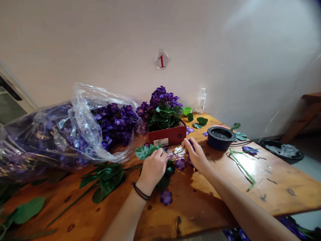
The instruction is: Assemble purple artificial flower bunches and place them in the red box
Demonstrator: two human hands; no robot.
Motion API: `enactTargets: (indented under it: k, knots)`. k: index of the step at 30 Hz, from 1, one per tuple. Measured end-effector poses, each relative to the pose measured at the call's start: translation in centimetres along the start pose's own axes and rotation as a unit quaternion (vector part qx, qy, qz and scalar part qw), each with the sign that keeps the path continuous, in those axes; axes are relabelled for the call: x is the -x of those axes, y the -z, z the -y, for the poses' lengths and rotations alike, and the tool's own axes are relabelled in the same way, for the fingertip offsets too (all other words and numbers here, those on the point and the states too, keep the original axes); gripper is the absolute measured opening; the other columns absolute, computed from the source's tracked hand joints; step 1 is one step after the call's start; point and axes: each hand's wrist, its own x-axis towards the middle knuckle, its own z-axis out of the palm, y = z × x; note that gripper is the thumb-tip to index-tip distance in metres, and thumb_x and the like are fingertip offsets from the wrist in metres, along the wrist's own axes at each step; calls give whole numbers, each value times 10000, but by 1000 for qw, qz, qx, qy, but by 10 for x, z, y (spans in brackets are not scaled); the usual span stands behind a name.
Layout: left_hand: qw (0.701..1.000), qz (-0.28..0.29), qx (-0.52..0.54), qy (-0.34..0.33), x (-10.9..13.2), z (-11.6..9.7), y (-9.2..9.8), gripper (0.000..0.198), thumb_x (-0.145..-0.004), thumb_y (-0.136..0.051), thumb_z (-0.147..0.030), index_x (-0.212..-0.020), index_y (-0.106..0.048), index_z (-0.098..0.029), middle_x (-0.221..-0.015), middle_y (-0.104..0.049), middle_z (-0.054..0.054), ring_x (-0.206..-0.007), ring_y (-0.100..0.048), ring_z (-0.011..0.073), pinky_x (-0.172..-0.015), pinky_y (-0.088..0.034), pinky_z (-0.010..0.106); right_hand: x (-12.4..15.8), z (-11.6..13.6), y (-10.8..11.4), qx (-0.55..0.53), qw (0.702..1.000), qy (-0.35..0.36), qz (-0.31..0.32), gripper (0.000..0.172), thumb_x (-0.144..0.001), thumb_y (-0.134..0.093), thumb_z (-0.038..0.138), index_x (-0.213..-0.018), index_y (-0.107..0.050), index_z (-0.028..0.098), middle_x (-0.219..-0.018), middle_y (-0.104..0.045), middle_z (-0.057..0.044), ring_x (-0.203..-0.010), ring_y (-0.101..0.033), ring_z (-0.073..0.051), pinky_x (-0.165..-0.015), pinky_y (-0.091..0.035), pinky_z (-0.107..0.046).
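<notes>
My left hand (154,164) is closed around a thin artificial flower stem (175,154), with green leaves (142,152) sticking out beyond the fingers. The fingertips of my right hand (197,154) pinch the stem's other end, and purple petals show beside them. Just behind both hands stands a red box (167,134) with a white label, filled with leaves and purple artificial flowers (164,97). On the table under my hands lie a loose purple blossom (181,164) and another blossom (166,197) closer to me.
A clear plastic bag (82,124) of purple flowers covers the left side of the wooden table (200,207). Leafy stems (107,177) lie before it. A dark round pot (220,137), green cup (187,111) and clear bottle (201,101) stand right. A bin (282,152) is beyond.
</notes>
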Motion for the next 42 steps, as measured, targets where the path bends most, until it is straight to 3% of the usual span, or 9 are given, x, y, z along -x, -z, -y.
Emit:
enactTargets:
  k: [7, 9, 13, 22, 27, 35, 42]
  knots:
    - [1000, -17, 0, 5, 0, 2, -2, 155, -925, -457, -237, -876, -601, -202, -946, -573, 24, -902, -551, 159, -676, -452, 251, 2, 3, -1, -11, 999, -39, 28, 287, -921, -384, 466, -803, -459, 215, -665, -496, 21, -549, -445, -122, -564, -378, -253]
    - [999, -31, 18, 12, -1, 3, -2, 151, -927, -461, -247, -882, -598, -201, -981, -579, 21, -922, -549, 151, -699, -452, 243, 2, 1, 2, -26, 997, -31, 62, 236, -874, -491, 456, -879, -460, 222, -739, -559, 9, -611, -509, -132, -593, -415, -252]
    - [998, -19, 49, 17, -2, 7, -3, 128, -921, -481, -250, -886, -596, -207, -908, -619, -2, -885, -565, 138, -733, -448, 241, -1, -8, 8, -15, 991, 11, 131, 331, -729, -683, 325, -955, -462, 229, -880, -630, -17, -751, -583, -159, -691, -460, -270]
    - [999, -12, 28, -35, 0, 6, -4, 142, -928, -451, -203, -878, -584, -201, -832, -593, 7, -850, -556, 153, -717, -447, 255, -1, -10, 11, 21, 993, 38, 110, 285, -647, -545, 99, -902, -488, 214, -779, -594, 19, -687, -563, -142, -647, -431, -248]
    - [999, 0, -15, -46, 0, 1, -2, 163, -913, -431, -125, -884, -578, -190, -833, -572, 28, -850, -546, 168, -679, -462, 260, 1, -6, 11, 27, 992, 39, 114, 296, -621, -513, 90, -886, -479, 216, -744, -594, 28, -658, -549, -135, -620, -414, -234]
    - [995, -30, -42, -84, 2, -1, -6, 210, -903, -393, -79, -887, -582, -170, -827, -560, 51, -828, -539, 189, -665, -488, 284, 1, -9, 12, 39, 991, 40, 121, 277, -639, -531, 103, -883, -471, 219, -727, -577, 31, -637, -537, -132, -590, -395, -231]
    - [995, -6, -43, -91, 1, -4, -2, 187, -901, -410, -86, -877, -576, -168, -848, -570, 47, -844, -544, 197, -682, -498, 302, 1, -8, 13, 39, 990, 43, 127, 278, -658, -545, 99, -892, -458, 222, -722, -562, 36, -614, -516, -121, -579, -390, -227]
